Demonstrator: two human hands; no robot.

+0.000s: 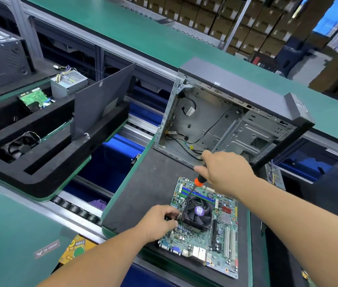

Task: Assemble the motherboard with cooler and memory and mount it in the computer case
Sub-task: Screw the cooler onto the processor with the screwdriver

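A green motherboard (224, 243) lies flat on a black pad (143, 193) in front of me. A black cooler with a fan (199, 212) sits on the board. My right hand (224, 168) grips an orange and black screwdriver (198, 181), its shaft slanting down to the cooler's far left corner. My left hand (159, 222) pinches the cooler's near left corner. Behind the board lies an open computer case (234, 121), its metal inside and loose black cables in view.
A black foam tray (46, 162) at left holds a case fan (21, 147), a hard drive (33, 98) and a silver power supply (68, 82). A black side panel (101, 102) stands upright in it. A roller conveyor (77, 210) runs between the pallets.
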